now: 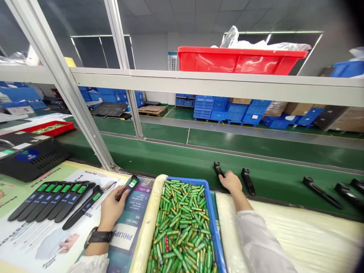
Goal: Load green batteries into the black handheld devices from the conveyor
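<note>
this is a factory assembly line: a long green conveyor belt (176, 161) carries black plastic parts (248, 182), a blue tray (215, 220) brims with loose batteries (182, 223), and blue crates (203, 108) stand stacked beyond the metal frame (199, 82).

Cells (184, 223), 6 o'clock: green, gold ends; one red. Tray (214, 212), same bearing: blue. Handhelds (54, 203), 8 o'clock: black, green panels, blue marks. Belt (273, 178), 4 o'clock: deep green; handles (249, 182) there black. Bin (236, 60), 1 o'clock: bright red. Right sleeve (260, 240), 5 o'clock: pale grey.
</note>
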Demonstrator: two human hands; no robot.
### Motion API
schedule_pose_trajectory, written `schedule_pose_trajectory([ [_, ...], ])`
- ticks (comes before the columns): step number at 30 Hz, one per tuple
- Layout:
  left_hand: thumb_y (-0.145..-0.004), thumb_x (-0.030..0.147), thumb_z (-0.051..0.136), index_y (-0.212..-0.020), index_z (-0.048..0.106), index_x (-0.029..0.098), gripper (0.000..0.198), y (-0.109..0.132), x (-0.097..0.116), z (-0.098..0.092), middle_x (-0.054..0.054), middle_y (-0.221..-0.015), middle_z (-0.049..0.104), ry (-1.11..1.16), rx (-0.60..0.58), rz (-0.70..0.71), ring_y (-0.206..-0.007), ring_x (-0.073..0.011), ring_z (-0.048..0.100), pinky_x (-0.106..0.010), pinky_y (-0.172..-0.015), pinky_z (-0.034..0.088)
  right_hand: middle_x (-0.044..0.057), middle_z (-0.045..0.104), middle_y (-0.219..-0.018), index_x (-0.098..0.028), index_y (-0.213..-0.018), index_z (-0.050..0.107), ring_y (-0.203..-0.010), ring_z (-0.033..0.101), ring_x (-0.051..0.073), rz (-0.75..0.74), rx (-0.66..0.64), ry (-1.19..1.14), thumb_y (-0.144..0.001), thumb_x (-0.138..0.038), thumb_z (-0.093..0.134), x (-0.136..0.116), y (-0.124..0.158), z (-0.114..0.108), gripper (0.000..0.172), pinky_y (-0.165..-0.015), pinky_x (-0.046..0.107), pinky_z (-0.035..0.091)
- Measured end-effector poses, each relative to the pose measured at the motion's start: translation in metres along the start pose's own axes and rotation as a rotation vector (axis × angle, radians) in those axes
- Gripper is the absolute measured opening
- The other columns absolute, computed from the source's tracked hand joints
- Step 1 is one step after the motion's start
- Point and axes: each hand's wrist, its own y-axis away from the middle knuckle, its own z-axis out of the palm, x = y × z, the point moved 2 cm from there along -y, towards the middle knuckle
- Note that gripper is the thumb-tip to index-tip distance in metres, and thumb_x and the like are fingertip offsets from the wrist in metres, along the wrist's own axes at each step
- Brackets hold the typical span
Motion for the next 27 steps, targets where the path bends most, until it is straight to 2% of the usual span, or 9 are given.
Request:
schedule_pose_trajectory([
  [4, -0.069, 0.062, 0.069, -0.105, 0.075, 0.018, 0.057, -0.003, -0.006, 0.003, -0.010, -0.102, 0.080, 0.049, 0.032, -0.087, -0.098, -0.0306, 0.075, -0.046, -0.099, 0.059, 0.016, 0.072, -0.114, -0.010, -0.119, 0.069, -0.103, 0.071, 0.027, 0.019, -0.098, 0.044, -0.101, -0.058, 0.059, 0.006, 0.009, -0.002, 0.052, -0.089, 0.043, 0.057],
  [8, -0.067, 0.063, 0.068, -0.109, 0.073, 0.015, 0.064, -0.006, -0.008, 0.000, -0.014, -0.106, 0.079, 0.104, 0.063, -0.146, -0.103, -0.0333, 0.075, -0.051, -0.104, 0.057, 0.012, 0.073, -0.111, -0.013, -0.111, 0.072, -0.107, 0.069, 0.027, -0.004, -0.122, 0.055, -0.098, -0.052, 0.067, 0.014, 0.016, -0.014, 0.042, -0.097, 0.048, 0.053],
  [14, -0.067, 0.061, 0.075, -0.103, 0.076, 0.019, 0.056, 0.008, 0.025, -0.003, -0.009, -0.107, 0.079, 0.171, 0.213, -0.145, -0.114, -0.0341, 0.071, -0.053, -0.113, 0.051, 0.026, 0.071, -0.108, -0.004, -0.119, 0.070, -0.104, 0.068, 0.039, -0.120, 0.020, -0.071, -0.104, -0.039, 0.055, 0.009, 0.042, -0.050, 0.042, -0.087, 0.052, 0.054],
  [16, -0.067, 0.062, 0.078, -0.106, 0.075, 0.018, 0.060, 0.016, 0.044, 0.003, -0.010, -0.108, 0.079, 0.303, 0.129, -0.104, -0.108, -0.0327, 0.073, -0.051, -0.106, 0.057, 0.020, 0.071, -0.112, -0.012, -0.136, 0.064, -0.105, 0.068, 0.034, -0.282, 0.062, -0.150, -0.104, -0.041, 0.055, -0.012, 0.065, -0.058, 0.044, -0.092, 0.046, 0.053],
  [18, -0.066, 0.064, 0.080, -0.105, 0.075, 0.018, 0.061, 0.025, 0.068, 0.013, -0.010, -0.104, 0.080, 0.376, -0.056, -0.050, -0.100, -0.0314, 0.075, -0.048, -0.096, 0.062, 0.012, 0.064, -0.133, -0.028, -0.154, 0.049, -0.111, 0.067, 0.027, -0.556, 0.051, -0.259, -0.097, -0.045, 0.068, -0.043, 0.099, -0.058, 0.063, -0.097, 0.039, 0.052],
  [21, -0.068, 0.062, 0.082, -0.090, 0.076, 0.018, 0.050, 0.040, 0.105, 0.030, -0.010, -0.092, 0.080, 0.348, -0.371, 0.069, -0.089, -0.0282, 0.075, -0.041, -0.085, 0.064, 0.007, 0.031, -0.165, -0.045, -0.163, 0.029, -0.132, 0.056, 0.030, -1.072, -0.076, -0.423, -0.083, -0.044, 0.086, -0.087, 0.157, -0.043, 0.097, -0.108, 0.041, 0.047],
  [23, -0.071, 0.060, 0.081, -0.083, 0.075, 0.018, 0.045, 0.047, 0.123, 0.041, -0.009, -0.086, 0.079, 0.338, -0.492, 0.117, -0.083, -0.0256, 0.075, -0.037, -0.082, 0.063, 0.007, 0.040, -0.160, -0.046, -0.160, 0.037, -0.132, 0.056, 0.031, -1.283, -0.199, -0.449, -0.089, -0.037, 0.081, -0.105, 0.187, -0.029, 0.084, -0.108, 0.043, 0.047],
  [25, -0.075, 0.062, 0.078, -0.086, 0.074, 0.017, 0.046, 0.049, 0.126, 0.048, -0.010, -0.088, 0.079, 0.399, -0.526, 0.091, -0.084, -0.0254, 0.075, -0.035, -0.077, 0.063, 0.006, 0.063, -0.136, -0.043, -0.155, 0.047, -0.118, 0.065, 0.027, -1.305, -0.267, -0.395, -0.097, -0.030, 0.070, -0.113, 0.202, -0.018, 0.064, -0.101, 0.039, 0.052],
  [27, -0.077, 0.066, 0.075, -0.094, 0.073, 0.017, 0.052, 0.043, 0.115, 0.050, -0.011, -0.097, 0.079, 0.468, -0.473, 0.032, -0.088, -0.0267, 0.075, -0.036, -0.074, 0.063, 0.006, 0.070, -0.124, -0.036, -0.151, 0.052, -0.108, 0.068, 0.027, -1.252, -0.235, -0.369, -0.101, -0.027, 0.062, -0.114, 0.205, -0.016, 0.052, -0.096, 0.039, 0.053],
])
